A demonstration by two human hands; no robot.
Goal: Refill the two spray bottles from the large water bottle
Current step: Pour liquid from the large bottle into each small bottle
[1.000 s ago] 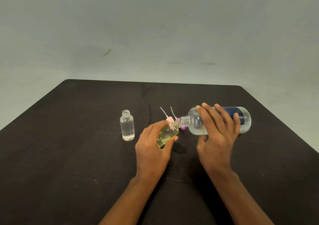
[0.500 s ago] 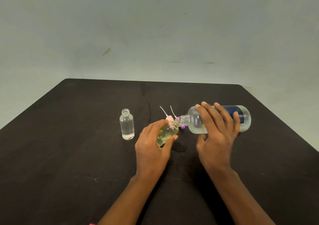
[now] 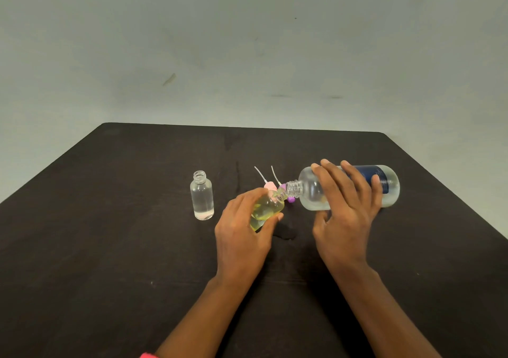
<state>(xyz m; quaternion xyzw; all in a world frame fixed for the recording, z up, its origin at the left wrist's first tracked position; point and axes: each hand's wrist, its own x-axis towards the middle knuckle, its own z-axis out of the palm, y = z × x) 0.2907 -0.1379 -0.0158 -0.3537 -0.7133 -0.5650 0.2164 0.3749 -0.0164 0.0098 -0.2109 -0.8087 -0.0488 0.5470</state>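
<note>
The left hand (image 3: 242,231) comes in from 6 o'clock with its back up. Its fingers and thumb are curled round the yellow bottle (image 3: 265,209), and the thumb lies along the near side. This bottle is uncapped and tilted, with its neck pointing to 2 o'clock. Whether its base touches the table cannot be told.

The right hand (image 3: 343,206) reaches in from 5 o'clock. Its fingers are spread and wrapped over the top of the big bottle (image 3: 389,185), and the thumb is low on the near side. The big bottle is held almost level, base at 3 o'clock and open threaded mouth at 9 o'clock. Its dark blue label is partly under the fingers.

The table (image 3: 110,247) is dark, with rounded far corners. Behind it stands a plain grey-green wall (image 3: 247,41) with a few faint marks. A small wet patch (image 3: 286,232) lies on the table between the hands, at 6 o'clock from the two mouths.

The mouth of the big bottle meets the mouth of the yellow bottle, just past the left fingertips. The clear bottle (image 3: 202,196) stands upright and uncapped at 9 o'clock from the left hand, apart from it and nearly full. A pink cap (image 3: 269,185) and a purple cap (image 3: 290,199) lie behind the necks. Their thin white tubes point to 11 o'clock.
</note>
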